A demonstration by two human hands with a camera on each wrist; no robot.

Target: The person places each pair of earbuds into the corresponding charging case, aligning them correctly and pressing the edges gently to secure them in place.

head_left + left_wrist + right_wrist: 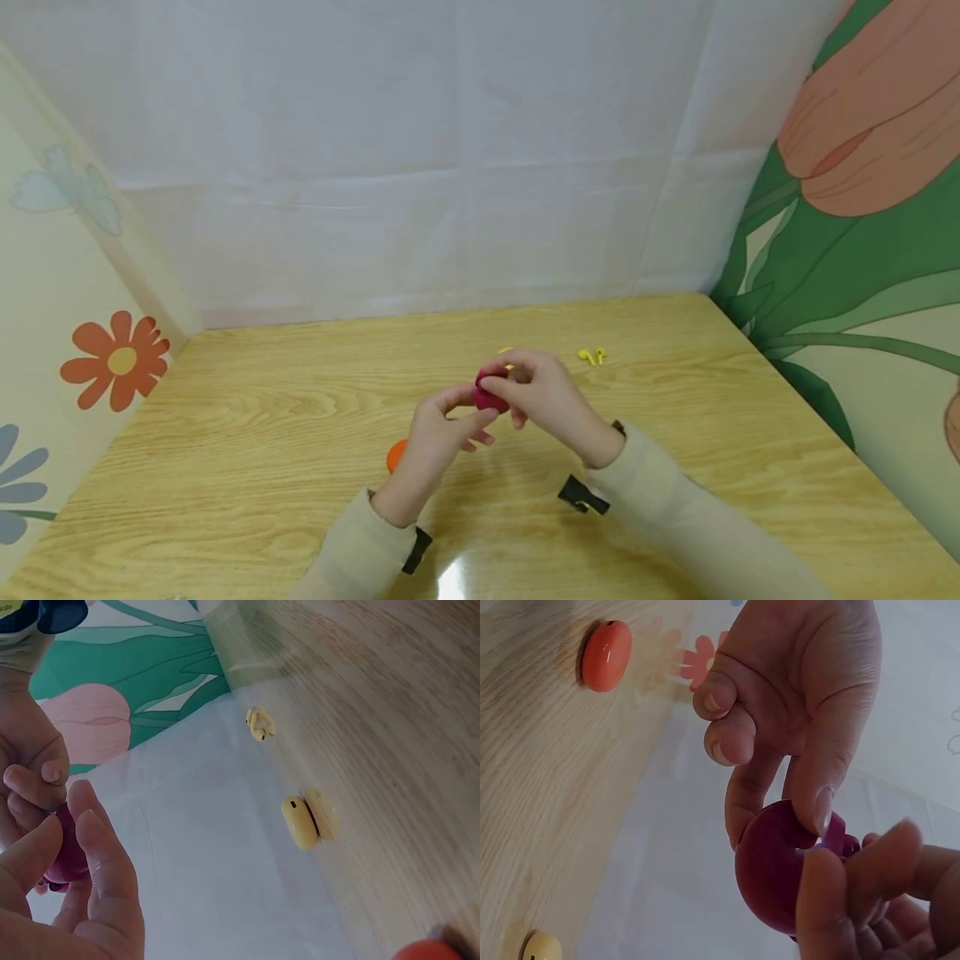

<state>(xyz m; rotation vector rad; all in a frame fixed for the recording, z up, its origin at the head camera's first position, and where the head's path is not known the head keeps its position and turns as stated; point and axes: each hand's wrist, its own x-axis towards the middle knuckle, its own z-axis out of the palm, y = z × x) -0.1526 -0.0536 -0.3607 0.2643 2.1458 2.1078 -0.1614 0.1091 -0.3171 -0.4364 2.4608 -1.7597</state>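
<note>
A person's two hands meet over the middle of a wood-grain tabletop (262,433), holding a magenta earbud case (492,401) raised above the surface. The left hand (441,433) pinches it between thumb and fingers; the right hand (546,398) also grips it, thumb and fingertips against its upper part. Just beside the left wrist, partly covered by it, lies an orange case (606,656). Past the right hand, towards the far edge, are a yellow case (301,823) and, to its right, a pair of yellow earbuds (592,357), apart from it. Broad stretches of wood extend from the hands to both side edges. A white sheet (375,167) rises along the far edge; flower-painted walls flank the sides.
</note>
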